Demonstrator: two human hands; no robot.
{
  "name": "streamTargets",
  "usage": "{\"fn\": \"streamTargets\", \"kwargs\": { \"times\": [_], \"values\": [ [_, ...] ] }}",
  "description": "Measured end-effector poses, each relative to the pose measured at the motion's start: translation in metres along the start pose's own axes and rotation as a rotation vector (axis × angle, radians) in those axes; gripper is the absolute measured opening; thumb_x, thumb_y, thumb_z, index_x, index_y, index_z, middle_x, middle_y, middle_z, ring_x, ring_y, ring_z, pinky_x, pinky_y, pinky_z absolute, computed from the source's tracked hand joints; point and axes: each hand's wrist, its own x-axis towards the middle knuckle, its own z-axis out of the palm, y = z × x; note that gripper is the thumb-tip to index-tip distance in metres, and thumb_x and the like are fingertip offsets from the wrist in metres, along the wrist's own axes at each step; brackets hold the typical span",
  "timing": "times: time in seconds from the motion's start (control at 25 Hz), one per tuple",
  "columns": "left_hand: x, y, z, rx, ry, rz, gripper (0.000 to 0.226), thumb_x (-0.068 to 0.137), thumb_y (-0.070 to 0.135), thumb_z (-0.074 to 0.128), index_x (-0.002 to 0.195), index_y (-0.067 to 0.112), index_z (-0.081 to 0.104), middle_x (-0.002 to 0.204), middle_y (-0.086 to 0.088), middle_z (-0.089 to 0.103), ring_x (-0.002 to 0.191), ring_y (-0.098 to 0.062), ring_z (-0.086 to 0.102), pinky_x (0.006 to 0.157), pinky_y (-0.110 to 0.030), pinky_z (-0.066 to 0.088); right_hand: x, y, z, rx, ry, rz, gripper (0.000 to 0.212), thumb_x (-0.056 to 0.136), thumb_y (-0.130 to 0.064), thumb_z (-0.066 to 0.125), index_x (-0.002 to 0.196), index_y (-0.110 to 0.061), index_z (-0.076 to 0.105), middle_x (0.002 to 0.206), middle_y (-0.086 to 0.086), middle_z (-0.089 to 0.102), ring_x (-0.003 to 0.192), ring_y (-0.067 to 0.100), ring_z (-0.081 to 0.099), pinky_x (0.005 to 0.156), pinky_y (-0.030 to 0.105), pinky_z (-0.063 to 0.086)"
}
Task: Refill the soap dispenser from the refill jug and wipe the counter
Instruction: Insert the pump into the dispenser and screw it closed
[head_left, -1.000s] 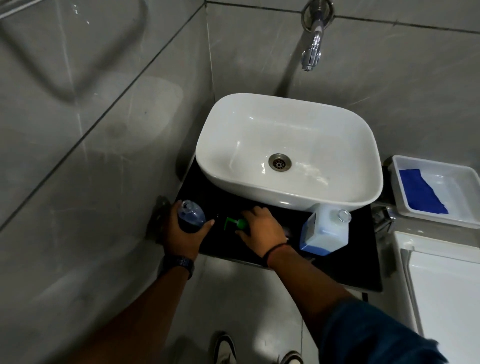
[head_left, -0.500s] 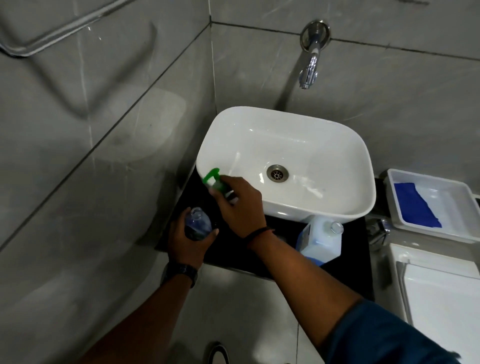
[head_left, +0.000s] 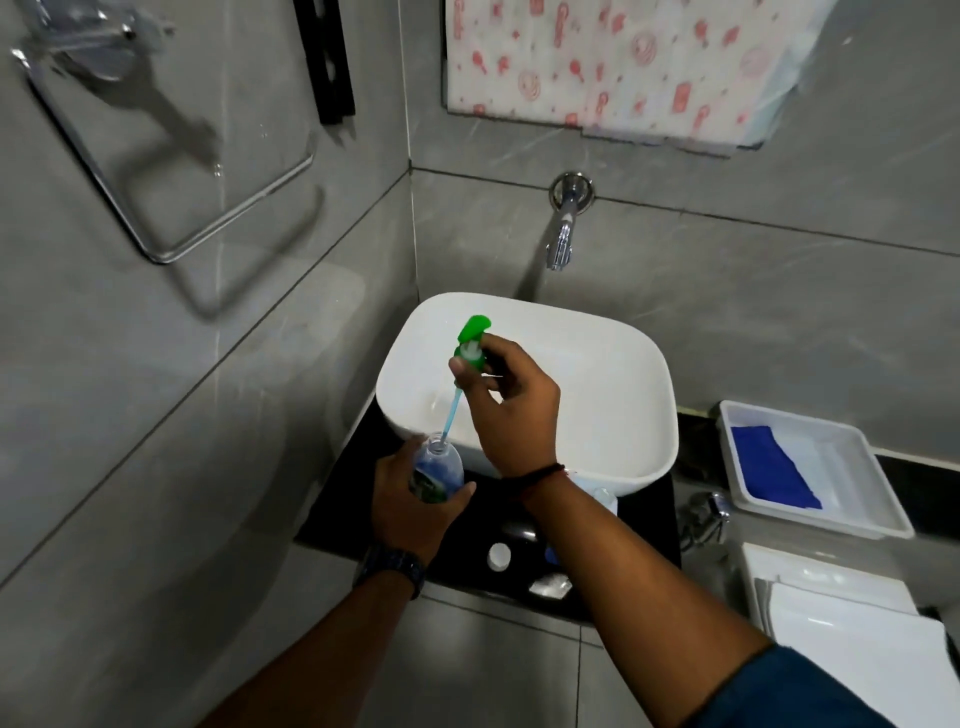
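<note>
Since 0.5 s ago: right hand (head_left: 511, 410) has lifted the pump head (head_left: 471, 332) from basin-rim level to well above the bottle. The dip tube (head_left: 449, 415) tip now sits at the bottle's mouth.

Near to far, clock centred on the bottle:
- White cap (head_left: 500, 556) lies loose on the black counter (head_left: 639, 535), 5 o'clock.
- Left hand (head_left: 410, 512) is wrapped round the dispenser bottle (head_left: 439, 467), fingers closed on its body, at the counter's left end.
- Refill jug (head_left: 602, 499) at 3 o'clock, mostly hidden behind the right forearm.
- Right hand pinches the pump collar at 12 o'clock, over the basin (head_left: 623, 395).
- Blue cloth (head_left: 769, 467) lies in the white tray (head_left: 831, 519), far out at 3 o'clock, untouched.
- Tap (head_left: 561, 244) on the wall, 1 o'clock.

My read: pump is being reseated. Keep the bottle upright and steady, line the tube up with the neck and lower it straight. Then turn the collar gently to avoid cross-threading. Tube drips likely land on the counter, so wipe there. Fill level not readable.
</note>
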Motion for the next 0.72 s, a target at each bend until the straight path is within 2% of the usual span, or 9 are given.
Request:
{"fn": "streamTargets", "kwargs": {
  "times": [0.12,0.2,0.32,0.44,0.6,0.72],
  "values": [
    [0.001,0.024,0.001,-0.006,-0.032,0.052,0.078,0.049,0.036,0.089,0.116,0.014,0.056,0.106,-0.01,0.064,0.097,-0.024,0.061,0.082,-0.036,0.053,-0.001,0.0,-0.013,-0.055,-0.123,0.05,0.023,0.078,-0.009,0.076,0.097,-0.018,0.067,0.086,-0.019,0.065,0.077,-0.006,0.063,0.067,0.008,0.049],
    [0.002,0.04,0.003,-0.017,-0.018,0.12,0.073,0.05,0.037,0.087,0.113,0.015,0.058,0.104,-0.006,0.066,0.095,-0.021,0.062,0.08,-0.04,0.055,-0.003,0.001,-0.022,-0.101,-0.198,0.089,0.02,0.078,-0.011,0.077,0.094,-0.019,0.068,0.084,-0.023,0.064,0.077,-0.009,0.061,0.067,0.006,0.047],
    [0.001,0.064,0.004,-0.004,-0.014,0.168,0.08,0.049,0.036,0.088,0.119,0.013,0.056,0.109,-0.007,0.065,0.102,-0.025,0.059,0.084,-0.042,0.053,0.0,-0.003,-0.039,-0.136,-0.199,0.112,0.03,0.077,-0.015,0.078,0.086,-0.039,0.062,0.08,-0.026,0.065,0.08,-0.007,0.062,0.072,0.011,0.049],
    [0.0,0.082,0.003,0.095,-0.026,0.174,0.083,0.052,0.036,0.086,0.124,0.014,0.052,0.109,-0.01,0.064,0.1,-0.027,0.058,0.082,-0.044,0.054,0.009,-0.009,-0.054,-0.174,-0.223,0.129,0.032,0.077,-0.02,0.078,0.084,-0.046,0.061,0.082,-0.033,0.066,0.086,-0.006,0.062,0.073,0.012,0.05],
    [-0.004,0.109,0.0,0.046,-0.011,0.148,0.084,0.05,0.035,0.084,0.125,0.018,0.052,0.107,-0.006,0.062,0.099,-0.021,0.057,0.08,-0.038,0.054,0.015,-0.019,-0.068,-0.178,-0.298,0.134,0.029,0.075,-0.016,0.079,0.086,-0.038,0.064,0.087,-0.017,0.07,0.087,0.001,0.065,0.077,0.027,0.053],
    [-0.007,0.126,0.001,-0.036,0.021,0.137,0.085,0.048,0.029,0.087,0.125,0.019,0.053,0.106,-0.004,0.06,0.1,-0.02,0.058,0.084,-0.037,0.053,0.021,-0.031,-0.075,-0.19,-0.281,0.119,0.028,0.071,-0.019,0.083,0.083,-0.035,0.063,0.082,-0.014,0.068,0.081,0.002,0.063,0.072,0.026,0.053]
  ]
}}
